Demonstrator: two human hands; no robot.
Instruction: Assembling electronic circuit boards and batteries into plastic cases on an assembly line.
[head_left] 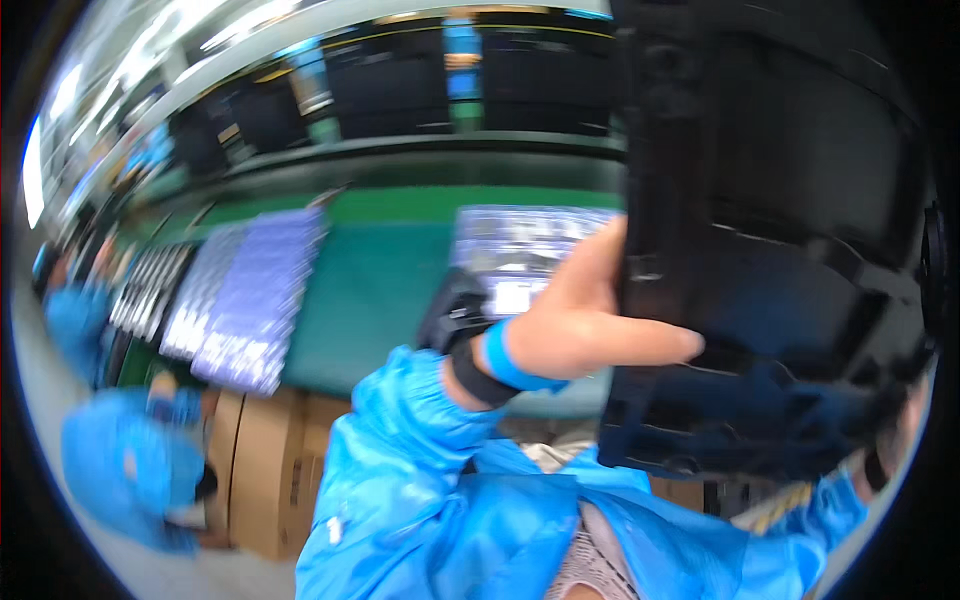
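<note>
A large black moulded panel (800,250) is lifted close in front of me and fills the right half of the view. My left hand (590,320) grips its left edge, thumb stretched across the face and fingers behind; the wrist wears a blue band and a black strap below a bright blue sleeve. My right hand (895,440) holds the panel's lower right corner. Most of that hand is hidden behind the panel, and only the wrist and blue sleeve show. The whole picture is blurred by motion.
A green workbench (370,280) runs ahead with purple trays of small parts (250,300) and another tray (520,240). Cardboard boxes (270,470) stand below it. Another person in blue (130,470) is at the lower left. Dark panels (400,90) line the back.
</note>
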